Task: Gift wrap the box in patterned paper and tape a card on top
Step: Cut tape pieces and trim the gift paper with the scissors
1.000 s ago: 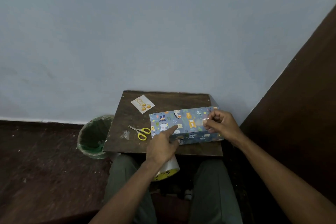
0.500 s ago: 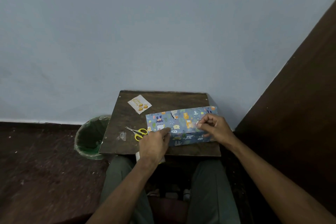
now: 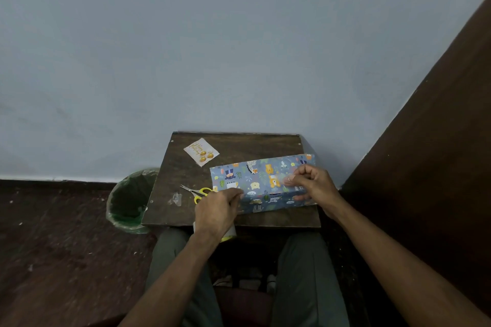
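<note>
Blue-grey wall (image 3: 212,48) behind, dark wood panel (image 3: 438,167) at right, dark floor (image 3: 53,247) at left. Small dark wood desk (image 3: 239,146) pushed against wall, far edge touching it. Green bin (image 3: 127,202) w/ plastic liner on floor just beside desk's left edge, near front-left corner. Grey-green trousers (image 3: 305,273) visible below desk's near edge. Box (image 3: 255,175) wrapped in blue patterned paper w/ cartoon animals, lying flat on right half of desk, long side approx parallel to near edge, right end by desk's right edge; near-side paper flap folded down toward front. Left hand (image 3: 216,211) at box's near-left part, fingers curled, pinching paper edge at the fold. Right hand (image 3: 312,184) on box's right part, fingers curled, thumb + forefinger pinching a small clear bit against the top, prob. tape, too small to confirm. Tape roll (image 3: 228,233) partly hidden under left wrist, at/below desk's near edge; can't tell if resting on desk or lap. Card (image 3: 201,151) white w/ gold balloons, lying flat near far-left corner, well apart from box, turned diagonal. Yellow-handled scissors (image 3: 198,191) near left edge, handles just beside left hand, blades pointing to left. Crumpled clear scrap (image 3: 176,198) just left of scissors.
</note>
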